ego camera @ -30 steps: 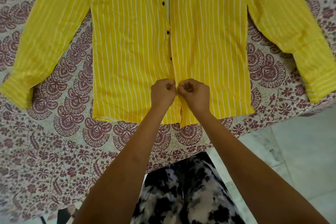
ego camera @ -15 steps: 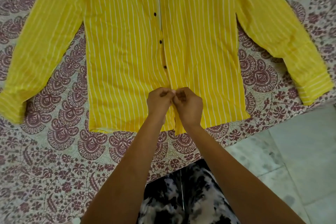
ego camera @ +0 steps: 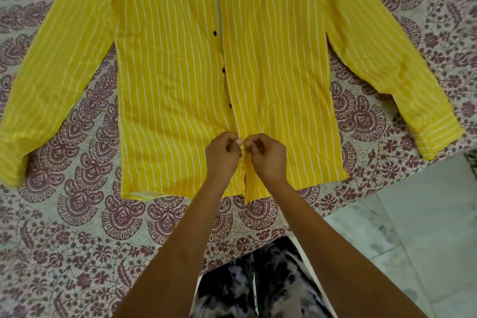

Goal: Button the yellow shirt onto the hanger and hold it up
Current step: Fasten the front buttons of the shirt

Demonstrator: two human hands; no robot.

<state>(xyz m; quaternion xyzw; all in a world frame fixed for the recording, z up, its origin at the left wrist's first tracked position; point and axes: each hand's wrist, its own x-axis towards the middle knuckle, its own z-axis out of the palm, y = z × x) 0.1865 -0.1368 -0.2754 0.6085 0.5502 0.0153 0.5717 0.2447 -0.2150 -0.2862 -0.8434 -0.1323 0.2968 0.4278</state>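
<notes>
As left hand (ego camera: 223,153) and right hand (ego camera: 267,156) pinch one shirt (ego camera: 167,72), four buttons (ego camera: 223,70) show.

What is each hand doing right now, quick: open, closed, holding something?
Left hand: closed, pinching one front edge of the yellow shirt near its hem.
Right hand: closed, pinching the opposite front edge of the shirt.

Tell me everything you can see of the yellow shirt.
The yellow shirt is long-sleeved, of thin, slightly creased cloth with narrow white vertical stripes. It lies flat, front up, on the patterned bedspread, sleeves spread outward, hem nearest the person; the collar is out of frame. Four dark buttons show along the front opening, which gapes near the top. The left hand and right hand pinch its front edges together just above the hem.
</notes>
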